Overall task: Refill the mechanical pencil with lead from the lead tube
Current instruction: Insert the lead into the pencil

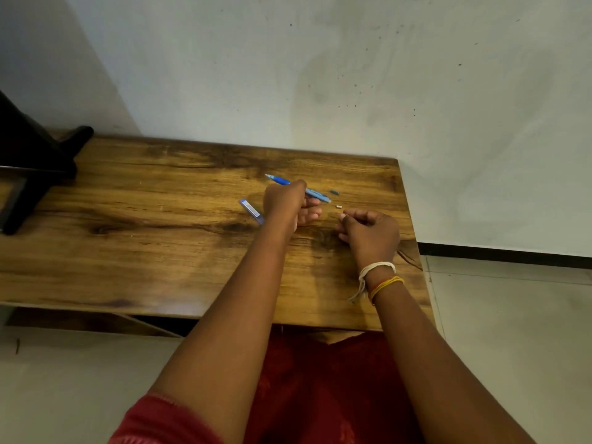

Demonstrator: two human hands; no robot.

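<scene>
Pencil [296, 187], blue, is gripped mid-barrel in the closed left hand [286, 205] above the bench [160, 235], its long axis slanting with the tip pointing up-left and the open rear end toward the right. The right hand [368, 233] rests nearby with fingers curled, pinched at the tips; whether it holds lead cannot be told. The lead tube [251, 210] lies flat just left of the left hand.

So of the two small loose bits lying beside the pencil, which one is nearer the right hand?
The pale bit, lying just beyond the right hand. The dark grey bit lies farther back, off the end of the pencil.
</scene>
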